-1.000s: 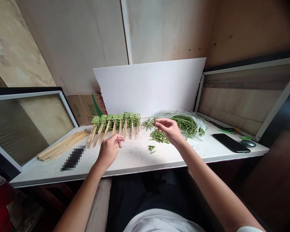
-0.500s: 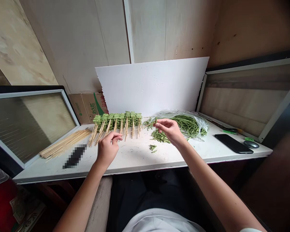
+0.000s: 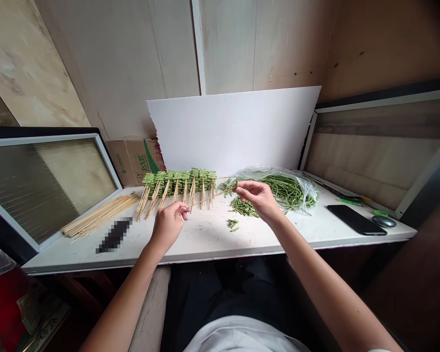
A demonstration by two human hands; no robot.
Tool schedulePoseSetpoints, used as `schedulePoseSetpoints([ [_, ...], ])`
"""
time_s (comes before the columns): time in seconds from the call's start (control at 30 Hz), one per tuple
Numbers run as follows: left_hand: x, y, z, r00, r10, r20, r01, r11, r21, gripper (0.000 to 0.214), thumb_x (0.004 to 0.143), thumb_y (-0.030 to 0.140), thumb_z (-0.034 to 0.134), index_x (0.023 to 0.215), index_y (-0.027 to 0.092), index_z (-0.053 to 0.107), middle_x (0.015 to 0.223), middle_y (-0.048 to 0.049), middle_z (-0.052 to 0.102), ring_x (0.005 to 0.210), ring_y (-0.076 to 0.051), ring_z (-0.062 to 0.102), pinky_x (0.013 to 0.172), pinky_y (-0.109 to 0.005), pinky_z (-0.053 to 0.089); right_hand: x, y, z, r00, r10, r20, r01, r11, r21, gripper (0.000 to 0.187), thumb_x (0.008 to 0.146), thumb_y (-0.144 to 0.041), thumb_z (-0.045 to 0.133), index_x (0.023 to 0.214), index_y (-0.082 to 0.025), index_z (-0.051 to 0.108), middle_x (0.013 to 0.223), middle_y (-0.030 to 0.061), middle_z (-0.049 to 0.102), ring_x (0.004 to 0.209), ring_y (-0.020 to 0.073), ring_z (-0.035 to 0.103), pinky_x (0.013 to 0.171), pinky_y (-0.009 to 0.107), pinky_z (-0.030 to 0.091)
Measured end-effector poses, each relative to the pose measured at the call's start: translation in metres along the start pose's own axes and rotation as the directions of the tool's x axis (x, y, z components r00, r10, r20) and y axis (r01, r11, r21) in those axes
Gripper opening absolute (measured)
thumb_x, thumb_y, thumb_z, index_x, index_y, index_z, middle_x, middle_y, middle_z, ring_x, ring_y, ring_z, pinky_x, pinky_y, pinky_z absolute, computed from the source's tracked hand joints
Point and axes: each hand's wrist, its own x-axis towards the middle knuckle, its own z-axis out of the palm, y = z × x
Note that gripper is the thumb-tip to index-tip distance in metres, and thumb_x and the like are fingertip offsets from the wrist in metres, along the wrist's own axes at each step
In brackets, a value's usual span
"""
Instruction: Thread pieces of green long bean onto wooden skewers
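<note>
My left hand (image 3: 170, 222) pinches the near end of a thin bamboo skewer (image 3: 209, 199), which slants up to the right. At its far end my right hand (image 3: 255, 196) grips a short piece of green bean (image 3: 236, 184) between thumb and fingers. The skewer's tip meets that piece; how deep it goes in, I cannot tell. Below my right hand lies a pile of cut bean pieces (image 3: 244, 207), with a few more pieces (image 3: 232, 224) nearer the edge. Beyond my left hand, filled bean skewers (image 3: 179, 180) are stacked in a row, sticks toward me.
Bare skewers (image 3: 99, 215) lie in a heap at the left. A clear plastic bag of long beans (image 3: 286, 190) sits behind my right hand. A black phone (image 3: 355, 219) and a computer mouse (image 3: 384, 221) rest at the right. A white foam board (image 3: 231, 132) stands at the back.
My left hand has shifted slightly right along the skewer's line, closer to my right hand. My right hand stays nearly in place with the bean piece. The whole view has moved a little.
</note>
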Motion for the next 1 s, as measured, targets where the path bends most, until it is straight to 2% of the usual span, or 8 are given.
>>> schedulePoseSetpoints([
  [0.17, -0.002, 0.002, -0.002, 0.983, 0.055, -0.173, -0.052, 0.998, 0.025, 0.021, 0.096, 0.018, 0.056, 0.093, 0.021, 0.076, 0.079, 0.0001, 0.079, 0.071, -0.018, 0.073, 0.069, -0.027, 0.054, -0.001, -0.001, 0.002, 1.0, 0.028, -0.009, -0.028, 1.0, 0.013, 0.031, 0.07, -0.044, 0.094, 0.09, -0.024, 0.084, 0.09, 0.0054, 0.079, 0.073, 0.0174, 0.064, 0.06, 0.03, 0.049],
  [0.27, -0.003, 0.003, -0.004, 0.966, 0.094, -0.24, -0.093, 0.996, 0.018, 0.022, 0.095, 0.016, 0.055, 0.094, 0.021, 0.077, 0.083, -0.0008, 0.079, 0.074, -0.018, 0.073, 0.071, -0.027, 0.055, -0.002, -0.004, 0.004, 0.999, 0.031, -0.019, -0.031, 0.999, 0.009, 0.031, 0.07, -0.045, 0.094, 0.089, -0.023, 0.084, 0.088, 0.0051, 0.078, 0.069, 0.0164, 0.062, 0.059, 0.03, 0.048],
  [0.33, -0.003, 0.002, -0.004, 0.972, 0.075, -0.222, -0.078, 0.997, -0.003, 0.024, 0.094, 0.014, 0.054, 0.092, 0.02, 0.076, 0.08, -0.0006, 0.078, 0.071, -0.017, 0.072, 0.068, -0.026, 0.054, -0.002, -0.004, 0.006, 1.0, 0.024, -0.016, -0.024, 1.0, 0.01, 0.031, 0.069, -0.045, 0.094, 0.088, -0.023, 0.084, 0.087, 0.0049, 0.077, 0.069, 0.0164, 0.062, 0.059, 0.03, 0.048],
  [0.43, -0.002, -0.001, -0.002, 0.993, 0.003, -0.122, -0.009, 0.999, -0.043, 0.026, 0.093, 0.014, 0.05, 0.091, 0.02, 0.075, 0.076, 0.0002, 0.077, 0.066, -0.016, 0.07, 0.064, -0.026, 0.052, -0.002, -0.004, 0.007, 1.0, 0.004, -0.003, -0.004, 1.0, 0.018, 0.03, 0.069, -0.044, 0.094, 0.089, -0.024, 0.084, 0.086, 0.0048, 0.077, 0.071, 0.0163, 0.062, 0.058, 0.029, 0.047],
  [0.63, 0.0, 0.0, 0.001, 0.999, -0.049, -0.005, 0.048, 0.999, -0.024, 0.027, 0.094, 0.017, 0.047, 0.085, 0.02, 0.072, 0.07, 0.0002, 0.075, 0.071, -0.019, 0.072, 0.071, -0.029, 0.052, -0.003, 0.001, 0.006, 1.0, -0.015, 0.015, 0.015, 1.0, -0.009, 0.03, 0.07, -0.042, 0.094, 0.091, -0.024, 0.084, 0.091, 0.0059, 0.077, 0.073, 0.0164, 0.063, 0.058, 0.028, 0.048],
  [0.87, 0.001, 0.008, -0.001, 0.998, -0.056, -0.039, 0.055, 0.998, -0.022, 0.028, 0.098, 0.023, 0.048, 0.086, 0.021, 0.073, 0.071, -0.0002, 0.075, 0.065, -0.018, 0.069, 0.066, -0.028, 0.05, -0.004, 0.002, 0.011, 1.0, 0.013, 0.016, -0.013, 1.0, -0.028, 0.031, 0.071, -0.045, 0.093, 0.092, -0.024, 0.084, 0.092, 0.0067, 0.077, 0.076, 0.0181, 0.064, 0.058, 0.029, 0.048],
  [1.0, 0.002, 0.008, -0.001, 0.998, -0.057, -0.023, 0.056, 0.998, -0.034, 0.028, 0.098, 0.024, 0.048, 0.085, 0.021, 0.073, 0.071, -0.0005, 0.075, 0.067, -0.019, 0.07, 0.066, -0.028, 0.05, -0.005, -0.002, 0.013, 0.999, 0.023, 0.031, -0.022, 1.0, -0.006, 0.031, 0.072, -0.044, 0.093, 0.093, -0.024, 0.083, 0.091, 0.0061, 0.077, 0.073, 0.0173, 0.063, 0.057, 0.029, 0.048],
])
